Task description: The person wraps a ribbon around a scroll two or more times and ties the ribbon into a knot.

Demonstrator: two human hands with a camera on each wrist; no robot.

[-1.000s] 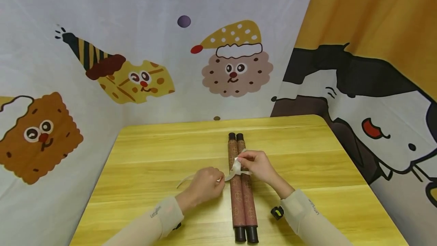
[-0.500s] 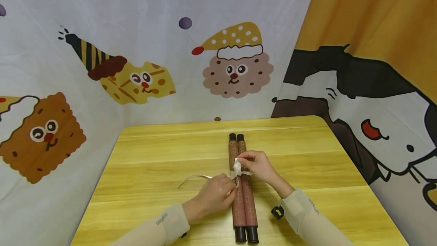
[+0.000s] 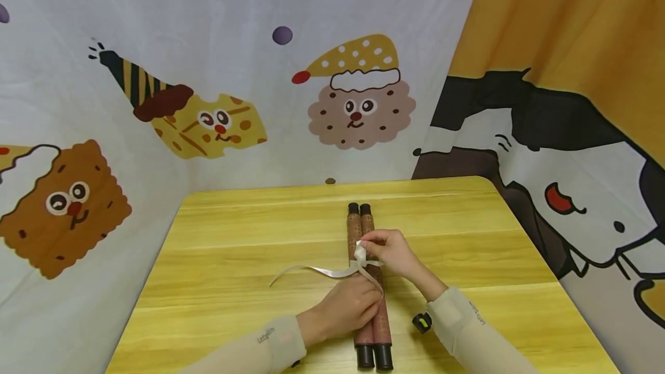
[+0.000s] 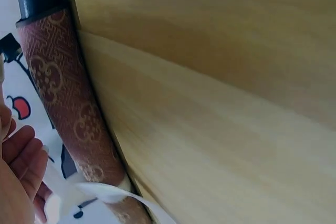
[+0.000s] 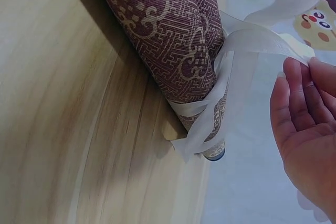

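Observation:
A hand scroll (image 3: 381, 328), rolled up on two rods with black end caps and covered in reddish-brown gold-patterned brocade, lies lengthwise on the table. White ribbon (image 3: 361, 261) is wrapped around its middle. My right hand (image 3: 392, 253) pinches an upright piece of this ribbon between thumb and forefinger above the scroll. Below the knot, my left hand (image 3: 350, 305) lies over the scroll, its fingertips holding another stretch of ribbon that curves down to the right. One loose tail trails left across the table. In the right wrist view, the ribbon (image 5: 262, 43) runs taut to my right fingertips (image 5: 320, 72).
The scroll rests on a yellow wood-grain table (image 3: 234, 235). A small black object with a yellow-green mark (image 3: 422, 322) sits by my right wrist. Cartoon-printed curtains (image 3: 234, 45) hang behind and beside the table.
My left hand has moved right and nearer to me, from left of the scroll to over it, drawing ribbon across. My right hand keeps its pinch in the same place.

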